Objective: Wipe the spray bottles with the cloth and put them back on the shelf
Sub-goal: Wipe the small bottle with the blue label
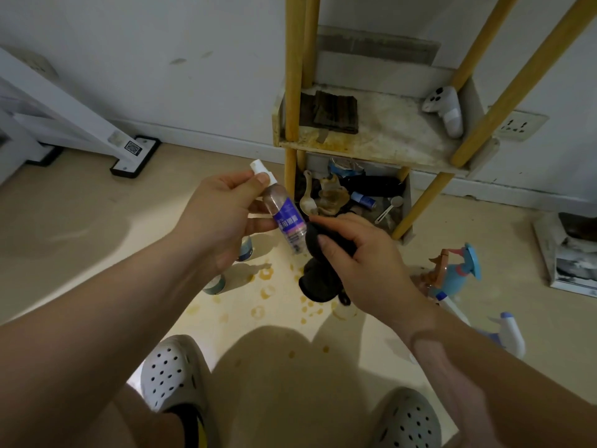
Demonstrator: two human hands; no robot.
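Note:
My left hand [223, 215] grips a small clear spray bottle [284, 211] with a white cap and purple label, tilted with its cap up and to the left. My right hand [361, 260] clutches a black cloth [318, 279] pressed against the bottle's lower end. The shelf [381, 140], with yellow posts and a stained white board, stands just beyond. A blue trigger spray bottle [458, 273] and a white one [510, 331] lie on the floor at the right. Two small bottles [214, 284] stand on the floor under my left hand.
A folded dark cloth [332, 111] and a white game controller [444, 108] lie on the shelf board. The lower shelf holds cluttered items [349, 192]. Stains mark the floor. A white frame base [135, 155] sits at left, papers [571, 253] at right. My white clogs [171, 373] show below.

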